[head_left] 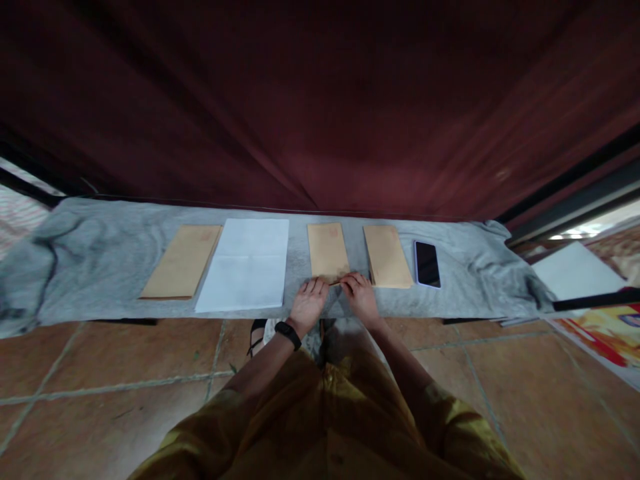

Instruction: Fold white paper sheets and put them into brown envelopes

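A brown paper envelope (327, 248) lies lengthwise on the grey cloth in front of me, and both hands are at its near end. My left hand (309, 303), with a black band on the wrist, has its fingers closed on the near left corner. At the near right corner my right hand (359, 298) pinches the same edge, which looks folded or lifted a little. To the left lies a stack of white paper (245, 267); to the right, a stack of brown envelopes (387, 257). The fingertips are partly hidden.
Further left are more brown envelopes (183, 261). A phone (427, 264) lies right of the envelope stack. The grey cloth (475, 267) covers a narrow table against a dark red curtain (320, 120). At far right are a white sheet (577, 270) and a colourful printed sheet (607, 333).
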Available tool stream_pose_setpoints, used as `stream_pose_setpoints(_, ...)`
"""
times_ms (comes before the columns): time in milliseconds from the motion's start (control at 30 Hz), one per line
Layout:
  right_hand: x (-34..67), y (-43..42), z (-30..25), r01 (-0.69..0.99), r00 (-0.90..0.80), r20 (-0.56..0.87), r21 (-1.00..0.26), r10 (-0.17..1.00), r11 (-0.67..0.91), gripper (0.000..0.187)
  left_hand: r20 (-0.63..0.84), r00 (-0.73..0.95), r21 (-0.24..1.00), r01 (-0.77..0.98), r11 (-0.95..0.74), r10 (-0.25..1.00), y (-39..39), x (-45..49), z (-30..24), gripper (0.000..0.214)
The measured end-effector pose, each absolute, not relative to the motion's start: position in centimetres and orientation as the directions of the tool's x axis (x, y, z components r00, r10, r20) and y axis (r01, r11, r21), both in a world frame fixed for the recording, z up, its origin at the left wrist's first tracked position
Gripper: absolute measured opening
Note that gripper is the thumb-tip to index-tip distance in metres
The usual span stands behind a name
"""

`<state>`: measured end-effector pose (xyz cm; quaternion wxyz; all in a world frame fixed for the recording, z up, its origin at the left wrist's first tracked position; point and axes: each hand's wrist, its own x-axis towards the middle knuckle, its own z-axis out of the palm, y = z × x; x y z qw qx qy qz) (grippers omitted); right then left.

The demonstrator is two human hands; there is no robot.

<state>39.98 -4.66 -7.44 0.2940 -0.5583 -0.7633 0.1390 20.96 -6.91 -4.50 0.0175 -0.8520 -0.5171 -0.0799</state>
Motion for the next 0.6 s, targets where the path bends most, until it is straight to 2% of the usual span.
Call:
stream_pose_setpoints(200, 39.8, -4.8, -7.5, 0.803, -0.195, 0.285, -0.503, 0.938, 0.320, 0.017, 0.141, 0.455, 0.024, 0.886, -0.463, 0.879, -6.7, 21.3, -4.7, 0.031)
stream_pose_setpoints(467, 39.4, -4.5, -7.7, 0.827, -0.163, 0.290, -0.481, 0.943, 0.291, 0.014, 0.152, 0.467, -0.018, 0.883, -0.470, 0.871, -7.1, 21.7, -5.0, 0.050)
stream_pose_setpoints(600, 39.4, -4.5, -7.8, 0.824, -0.169, 0.302, -0.479, 0.938, 0.302, 0.016, 0.184, 0.593, -0.025, 0.800, -0.600, 0.784, -7.4, 21.3, -5.7, 0.054)
